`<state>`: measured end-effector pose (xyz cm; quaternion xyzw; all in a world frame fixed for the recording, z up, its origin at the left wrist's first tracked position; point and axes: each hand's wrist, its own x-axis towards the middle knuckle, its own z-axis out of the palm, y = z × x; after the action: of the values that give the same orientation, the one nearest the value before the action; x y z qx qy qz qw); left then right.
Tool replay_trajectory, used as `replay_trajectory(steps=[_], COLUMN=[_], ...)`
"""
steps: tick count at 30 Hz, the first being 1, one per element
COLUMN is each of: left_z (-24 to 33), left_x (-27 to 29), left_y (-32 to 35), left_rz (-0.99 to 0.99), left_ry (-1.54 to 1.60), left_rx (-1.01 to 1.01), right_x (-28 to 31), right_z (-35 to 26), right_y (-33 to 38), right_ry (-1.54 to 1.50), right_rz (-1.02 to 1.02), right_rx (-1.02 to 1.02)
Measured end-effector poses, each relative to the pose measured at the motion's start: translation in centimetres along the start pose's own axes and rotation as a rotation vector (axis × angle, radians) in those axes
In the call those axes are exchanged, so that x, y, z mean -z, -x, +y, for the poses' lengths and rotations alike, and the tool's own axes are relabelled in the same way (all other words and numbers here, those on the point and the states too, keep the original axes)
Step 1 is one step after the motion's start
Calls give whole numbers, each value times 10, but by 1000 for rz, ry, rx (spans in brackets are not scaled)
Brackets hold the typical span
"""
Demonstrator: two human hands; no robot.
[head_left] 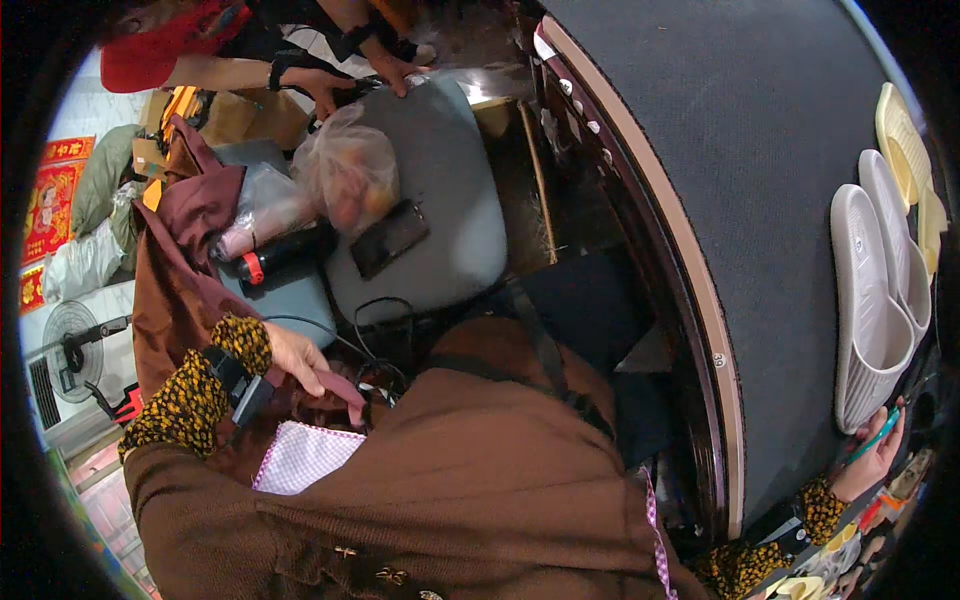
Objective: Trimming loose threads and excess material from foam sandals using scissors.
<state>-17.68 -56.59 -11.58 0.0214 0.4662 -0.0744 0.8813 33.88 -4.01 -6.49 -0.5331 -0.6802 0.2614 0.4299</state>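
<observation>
Seen from above through a fisheye lens, a person in a brown top with leopard-print cuffs is twisted to their left, away from a dark bench (pixel 760 150).

The left hand (pixel 300 360) reaches down beside the body, fingers curled around a fold of maroon cloth (pixel 345 392) near a lilac checked fabric (pixel 305 455). Just above it, two grey padded seats (pixel 450 190) carry a clear plastic bag of fruit (pixel 350 170), a dark phone (pixel 390 238), a black bottle with a red cap (pixel 280 255) and a draped maroon garment (pixel 190 210). A black cable (pixel 370 320) loops off the seat edge towards the hand.

The right hand (pixel 875 455) is far out at the bench's near edge, closed on a slim teal pen (pixel 880 432), just below a stack of pale moulded shoe soles (pixel 875 300).

The grip on the cloth looks partial. Judging from this, gathering more of the fold into the palm, and keeping the fingers clear of the cable, would make the pull cleaner.

Another person's hands (pixel 330 85) rest on the far seat.
</observation>
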Motion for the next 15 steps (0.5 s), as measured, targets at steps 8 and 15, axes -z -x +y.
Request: replay_trajectory(steps=[8,15], left_z=[-48,-130], left_x=[-22,5], left_y=[-6,-38], left_rz=[519,405], left_ry=[60,1075], left_rx=[252,-384], right_x=[3,0], right_z=[6,6], right_y=[0,2], right_ry=[-12,-24], right_rz=[1,-26], right_rx=[-1,-7])
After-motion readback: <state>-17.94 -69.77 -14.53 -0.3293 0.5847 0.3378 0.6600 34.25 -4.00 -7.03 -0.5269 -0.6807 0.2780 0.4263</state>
